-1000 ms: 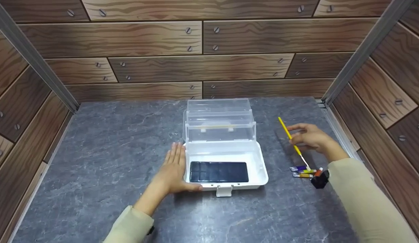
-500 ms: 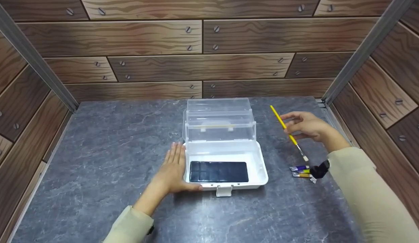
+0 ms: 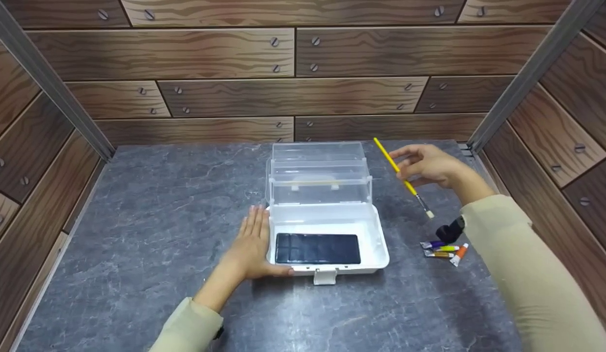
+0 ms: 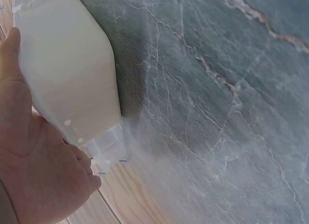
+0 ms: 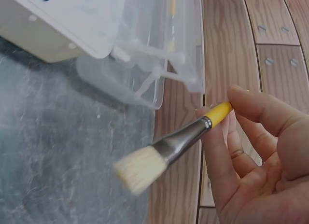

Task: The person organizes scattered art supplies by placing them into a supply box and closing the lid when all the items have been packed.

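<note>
A white box (image 3: 376, 266) stands at the middle of the table with its clear tiered trays (image 3: 317, 168) folded up and back. Inside the base lies a black flat rectangular slab (image 3: 317, 248) like a phone. My left hand (image 3: 247, 249) rests along the box's left wall, fingers straight, thumb at the front edge; the left wrist view shows it against the white outer wall (image 4: 67, 64). Above the table right of the box, my right hand (image 3: 430, 166) pinches a yellow paintbrush (image 3: 395, 167) between thumb and fingers. Its pale bristles (image 5: 140, 170) point down toward me.
Several small paint tubes (image 3: 442, 248) lie in a cluster at the right, below my right forearm. A thin yellow stick (image 5: 172, 16) lies in a clear tray. A latch (image 3: 325, 277) hangs at the box's front. Wood-patterned panels (image 3: 225, 54) wall the table.
My right hand has carried the paintbrush up, away from the paint tubes, and leftward toward the trays. My left hand and the box have stayed in place.
</note>
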Motion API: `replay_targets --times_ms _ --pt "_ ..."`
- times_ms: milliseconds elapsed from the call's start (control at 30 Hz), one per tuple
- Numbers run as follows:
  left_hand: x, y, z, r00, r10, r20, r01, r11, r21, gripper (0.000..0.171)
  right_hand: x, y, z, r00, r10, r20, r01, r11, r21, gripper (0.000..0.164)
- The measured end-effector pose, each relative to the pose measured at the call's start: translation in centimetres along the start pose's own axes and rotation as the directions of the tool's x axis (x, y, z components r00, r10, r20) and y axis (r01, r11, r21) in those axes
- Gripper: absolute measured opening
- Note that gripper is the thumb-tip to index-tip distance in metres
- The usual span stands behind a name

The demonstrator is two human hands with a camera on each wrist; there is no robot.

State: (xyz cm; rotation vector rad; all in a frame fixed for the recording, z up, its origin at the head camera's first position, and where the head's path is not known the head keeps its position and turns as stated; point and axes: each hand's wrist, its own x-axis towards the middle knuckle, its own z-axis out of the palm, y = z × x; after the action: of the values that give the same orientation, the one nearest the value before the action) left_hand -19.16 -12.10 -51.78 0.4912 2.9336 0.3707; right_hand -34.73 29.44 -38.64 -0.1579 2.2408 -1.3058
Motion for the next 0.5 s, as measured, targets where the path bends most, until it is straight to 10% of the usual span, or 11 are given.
replay_targets --times_ms 500 --pt "0.0 0.0 -0.1 1.0 -0.008 0.014 0.008 1.0 -0.001 0.156 3.3 -5.2 2.1 0.997 -0.014 0.077 0.026 0.986 -0.164 0.054"
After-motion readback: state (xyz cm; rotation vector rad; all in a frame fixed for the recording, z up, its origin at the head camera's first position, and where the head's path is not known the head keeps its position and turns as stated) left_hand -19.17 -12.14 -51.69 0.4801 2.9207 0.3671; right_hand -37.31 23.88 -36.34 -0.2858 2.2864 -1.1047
